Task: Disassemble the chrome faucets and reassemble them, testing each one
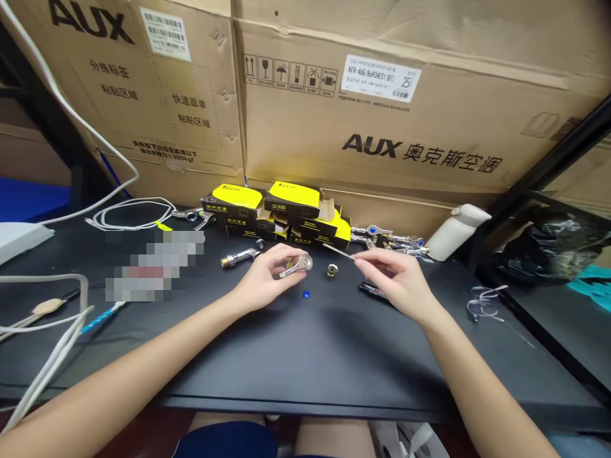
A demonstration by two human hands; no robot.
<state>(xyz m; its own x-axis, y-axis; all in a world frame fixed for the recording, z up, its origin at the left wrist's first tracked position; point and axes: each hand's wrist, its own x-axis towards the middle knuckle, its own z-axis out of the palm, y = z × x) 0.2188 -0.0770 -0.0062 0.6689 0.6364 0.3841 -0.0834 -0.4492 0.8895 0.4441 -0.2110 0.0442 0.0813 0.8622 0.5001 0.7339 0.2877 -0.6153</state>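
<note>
Between the thumb and fingers of my left hand (267,278) is a silver faucet handle (301,264) with a round end. My right hand (398,280) pinches a thin metal rod (338,251), its free end pointing left; the tip's shape is too small to tell. On the table between my hands stands a small brass and chrome ring fitting (332,271), touched by neither. A blue round cap (306,294) lies just below the handle. Left of my left hand rests a chrome faucet body (240,256) with a brass threaded end. A black object (372,291) lies partly hidden under my right hand.
Stacked yellow and black boxes (238,197) stand at the back, with several chrome faucets (398,240) beside them. A white bottle (456,232) and glasses (484,302) are right. White cables (128,207) lie left. Large cardboard boxes (305,127) wall the back.
</note>
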